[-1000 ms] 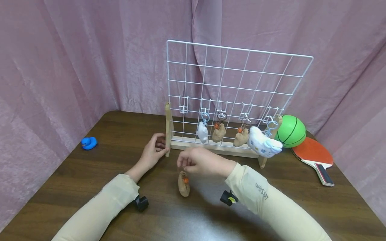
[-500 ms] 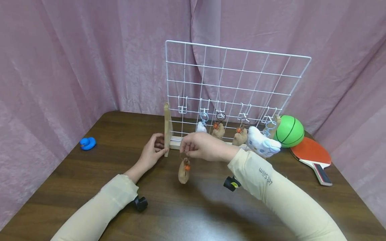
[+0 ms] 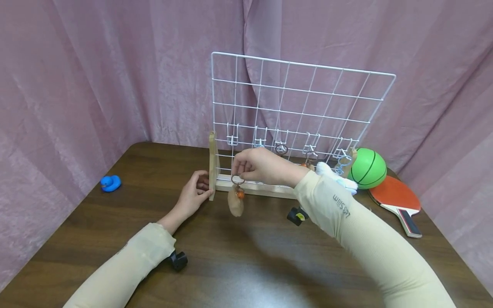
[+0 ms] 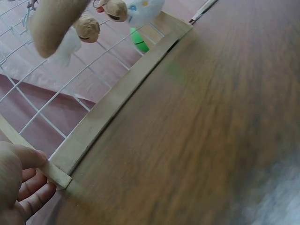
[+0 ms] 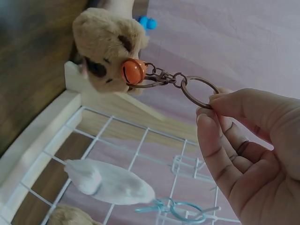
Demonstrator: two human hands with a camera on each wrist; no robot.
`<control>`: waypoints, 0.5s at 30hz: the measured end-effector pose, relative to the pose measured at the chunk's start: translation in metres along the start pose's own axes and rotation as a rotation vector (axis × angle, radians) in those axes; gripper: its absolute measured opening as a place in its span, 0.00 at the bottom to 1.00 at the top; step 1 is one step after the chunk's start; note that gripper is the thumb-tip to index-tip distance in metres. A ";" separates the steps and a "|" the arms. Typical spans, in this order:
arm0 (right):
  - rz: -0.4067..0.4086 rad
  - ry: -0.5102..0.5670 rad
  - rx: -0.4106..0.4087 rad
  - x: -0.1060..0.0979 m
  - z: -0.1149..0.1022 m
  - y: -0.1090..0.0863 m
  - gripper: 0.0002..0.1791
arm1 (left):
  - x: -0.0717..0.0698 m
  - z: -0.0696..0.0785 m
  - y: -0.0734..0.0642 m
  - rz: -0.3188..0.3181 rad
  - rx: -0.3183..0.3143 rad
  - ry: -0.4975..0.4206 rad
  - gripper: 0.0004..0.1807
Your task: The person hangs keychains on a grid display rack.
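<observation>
In my right hand (image 3: 265, 167) the thumb and fingertips pinch the brown metal ring (image 5: 199, 91) of a plush keychain. Its tan plush animal (image 5: 103, 47) dangles below with an orange bell (image 5: 134, 71), in front of a white wire grid rack (image 3: 304, 65). My left hand (image 3: 194, 190) grips the wooden post (image 3: 212, 167) at the rack's left end, thumb on the near side. Just behind my right hand, a vacant white hook (image 3: 233, 140) sits on the grid. A white plush keychain (image 5: 112, 183) hangs from another hook by a light blue ring.
Farther right on the rack hang tan keychains and a larger white plush (image 3: 327, 171), partly covered by my right arm. Beyond that end are a green ball (image 3: 367, 169) and a red table tennis paddle (image 3: 396, 194). At far left sits a blue rubber duck (image 3: 110, 183).
My right hand has risen toward the grid, lifting the tan keychain off the lower tabletop area and up in front of the rack. The left hand has stayed on the post.
</observation>
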State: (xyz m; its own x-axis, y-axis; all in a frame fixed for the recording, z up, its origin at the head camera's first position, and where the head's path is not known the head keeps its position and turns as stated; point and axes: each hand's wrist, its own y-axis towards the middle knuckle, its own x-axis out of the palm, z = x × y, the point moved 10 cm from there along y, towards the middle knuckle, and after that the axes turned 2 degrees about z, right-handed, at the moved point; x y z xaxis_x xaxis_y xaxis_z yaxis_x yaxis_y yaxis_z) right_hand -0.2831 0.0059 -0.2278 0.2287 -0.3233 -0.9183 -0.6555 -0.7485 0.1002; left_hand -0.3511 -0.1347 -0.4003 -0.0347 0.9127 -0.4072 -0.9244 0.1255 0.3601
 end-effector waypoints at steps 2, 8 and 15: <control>0.003 0.004 0.010 -0.004 0.001 0.002 0.06 | 0.000 0.001 0.000 -0.002 -0.002 0.003 0.29; 0.032 0.007 0.060 -0.015 0.006 0.009 0.05 | -0.002 0.003 -0.001 -0.007 0.009 0.006 0.29; 0.072 -0.001 0.082 -0.025 0.009 0.019 0.06 | 0.000 0.001 0.000 -0.001 0.027 -0.012 0.29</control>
State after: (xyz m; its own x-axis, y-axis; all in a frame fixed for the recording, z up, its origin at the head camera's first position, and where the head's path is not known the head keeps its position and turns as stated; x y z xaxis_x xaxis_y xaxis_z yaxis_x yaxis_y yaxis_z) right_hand -0.3076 0.0053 -0.2069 0.1783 -0.3739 -0.9102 -0.7270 -0.6734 0.1342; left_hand -0.3509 -0.1346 -0.3992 -0.0294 0.9170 -0.3977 -0.9137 0.1367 0.3828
